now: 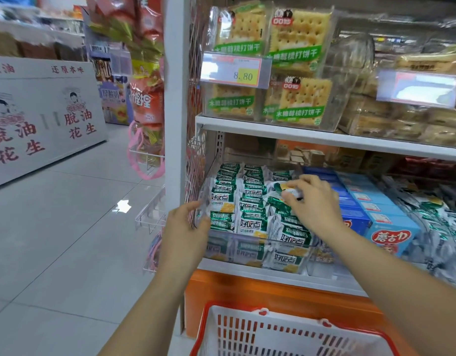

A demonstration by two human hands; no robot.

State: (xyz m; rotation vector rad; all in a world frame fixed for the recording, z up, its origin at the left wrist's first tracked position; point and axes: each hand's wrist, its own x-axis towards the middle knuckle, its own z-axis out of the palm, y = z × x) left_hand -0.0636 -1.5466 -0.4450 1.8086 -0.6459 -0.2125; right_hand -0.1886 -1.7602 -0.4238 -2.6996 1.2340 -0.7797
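Looking barely begun: pinching one green-and-white packet (288, 191) in the curled fingertips of the right hand (316, 201), just above the full clear bin (260, 242) near its right edge, not yet moved to the red basket (213, 307) under the shelf (273, 274). Gripping the bin's front left corner with the left hand (188, 227), thumb and fingers wrapped round the rim

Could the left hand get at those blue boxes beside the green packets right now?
Probably not easily. The left hand grips the left corner of the clear bin, and the blue boxes lie beyond its far side, with the right hand, pinching a green packet, and its forearm across the way.
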